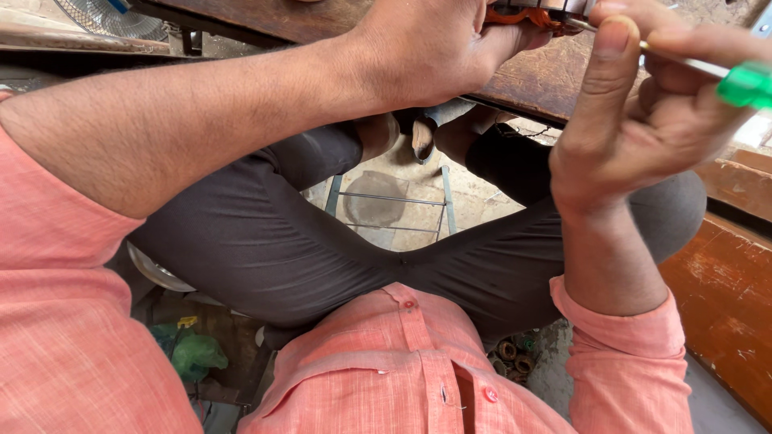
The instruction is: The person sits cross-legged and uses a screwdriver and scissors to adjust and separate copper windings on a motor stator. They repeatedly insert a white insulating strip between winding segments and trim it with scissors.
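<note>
The orange part (523,14) is cut off by the top edge (mostly hidden by the left hand (434,48)); the screwdriver (724,76) tip is hidden.

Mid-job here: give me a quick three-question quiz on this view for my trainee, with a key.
1. True or false: the right hand holds a green-handled screwdriver.
2. What does the left hand grip? A) orange part on the wooden workbench B) a hammer C) a cup
3. Fill in: the screwdriver's metal shaft points toward the ____ part.

Key: 1 true; 2 A; 3 orange.
</note>
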Motion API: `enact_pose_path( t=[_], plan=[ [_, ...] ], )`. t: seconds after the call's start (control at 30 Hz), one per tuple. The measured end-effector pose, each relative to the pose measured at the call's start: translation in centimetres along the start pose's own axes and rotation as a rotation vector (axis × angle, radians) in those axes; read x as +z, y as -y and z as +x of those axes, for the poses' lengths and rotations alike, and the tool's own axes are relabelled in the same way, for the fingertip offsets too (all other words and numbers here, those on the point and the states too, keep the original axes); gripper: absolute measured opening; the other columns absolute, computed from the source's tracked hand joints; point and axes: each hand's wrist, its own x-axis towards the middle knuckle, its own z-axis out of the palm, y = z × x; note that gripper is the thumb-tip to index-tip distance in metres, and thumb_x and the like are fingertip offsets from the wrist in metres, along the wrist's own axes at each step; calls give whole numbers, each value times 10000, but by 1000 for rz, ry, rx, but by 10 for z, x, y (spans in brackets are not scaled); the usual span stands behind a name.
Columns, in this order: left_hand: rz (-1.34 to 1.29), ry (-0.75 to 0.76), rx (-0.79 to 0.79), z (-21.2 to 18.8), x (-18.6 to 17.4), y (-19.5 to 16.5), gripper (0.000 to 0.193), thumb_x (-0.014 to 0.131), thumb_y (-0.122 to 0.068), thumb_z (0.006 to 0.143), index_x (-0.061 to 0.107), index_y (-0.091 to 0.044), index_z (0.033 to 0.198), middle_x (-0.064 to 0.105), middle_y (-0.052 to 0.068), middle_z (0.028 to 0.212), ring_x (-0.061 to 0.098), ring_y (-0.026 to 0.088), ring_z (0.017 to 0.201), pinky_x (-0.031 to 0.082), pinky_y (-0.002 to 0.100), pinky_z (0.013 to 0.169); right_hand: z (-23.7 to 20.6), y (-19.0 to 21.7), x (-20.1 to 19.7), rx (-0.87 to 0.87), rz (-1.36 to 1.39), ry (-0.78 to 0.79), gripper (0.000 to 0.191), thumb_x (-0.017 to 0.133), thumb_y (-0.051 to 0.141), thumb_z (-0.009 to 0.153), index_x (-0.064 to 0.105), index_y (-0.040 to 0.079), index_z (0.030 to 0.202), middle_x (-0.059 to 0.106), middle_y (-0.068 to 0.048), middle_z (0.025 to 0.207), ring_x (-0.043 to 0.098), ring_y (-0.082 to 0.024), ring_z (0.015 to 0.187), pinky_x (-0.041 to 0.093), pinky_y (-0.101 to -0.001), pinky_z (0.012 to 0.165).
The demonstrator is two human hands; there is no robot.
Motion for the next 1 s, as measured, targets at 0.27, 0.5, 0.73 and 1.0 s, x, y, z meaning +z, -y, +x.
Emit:
enact_pose_path(
  t=[0.27,0.5,0.73,1.0],
  plan=[
    [65,75,-52,3,-5,0,164,809,-186,1010,733,-57,1077,693,57,761,649,146,605,473,328,530,-16,-15,2,-6,54,-145,322,592,25,1171,354,75,1381,696,-187,997,709,-224,871,603,-291,819],
    [177,169,-200,2,-20,-19,183,811,-165,999,756,-63,1140,660,93,677,608,183,555,474,343,536,-29,-38,-33,132,80,-170,456,564,34,1166,322,103,1546,698,-160,839,660,-191,707,569,-274,702],
    [-138,152,-3,12,-23,-35,242,721,96,1034,655,-1,1245,735,80,1077,718,133,1013,594,281,885,-37,-39,-22,272,256,-159,367,663,-32,1232,409,105,1459,692,-138,1026,677,-207,779,599,-289,763],
    [-79,152,3,15,-21,-37,259,751,95,1010,661,8,1236,734,88,1116,721,132,1038,596,271,900,-24,-19,-32,262,362,-120,226,631,29,1198,456,69,1335,649,-70,1032,659,-124,897,597,-275,851]
  ],
)
